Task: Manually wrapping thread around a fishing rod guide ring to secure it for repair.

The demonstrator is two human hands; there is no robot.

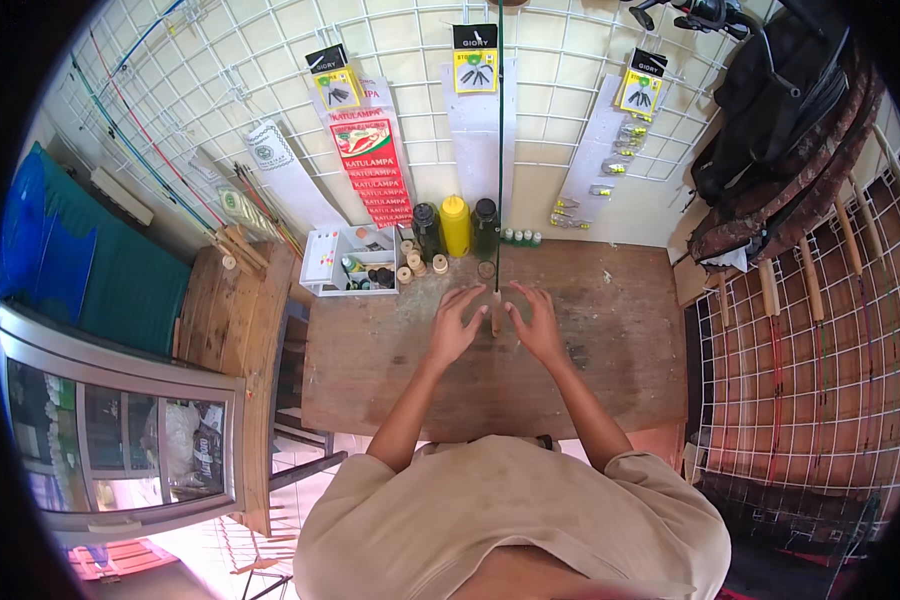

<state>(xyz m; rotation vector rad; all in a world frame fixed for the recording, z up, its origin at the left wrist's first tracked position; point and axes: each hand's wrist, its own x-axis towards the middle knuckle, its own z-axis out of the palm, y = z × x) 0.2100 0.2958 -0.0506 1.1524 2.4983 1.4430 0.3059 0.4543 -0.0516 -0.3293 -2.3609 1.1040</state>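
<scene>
A thin fishing rod (pixel 499 180) with a dark blank runs away from me over the workbench, its short wooden handle (pixel 496 318) resting near the middle of the top. My left hand (pixel 454 328) is just left of the handle, fingers apart and curved, holding nothing. On the other side, my right hand (pixel 536 328) is spread in the same way, also without anything in it. Both thumbs point toward the handle and look apart from it. A small round piece (pixel 486 270) sits beside the blank, beyond my fingertips.
On the wooden workbench (pixel 390 370), a white organiser (pixel 330 285), wooden spools (pixel 417 262), dark bottles (pixel 427 232), a yellow squeeze bottle (pixel 456 226) and small vials (pixel 522 238) line the back. Packets hang on the wire grid (pixel 250 60). A glass cabinet (pixel 232 440) stands left; bags (pixel 770 130) hang right.
</scene>
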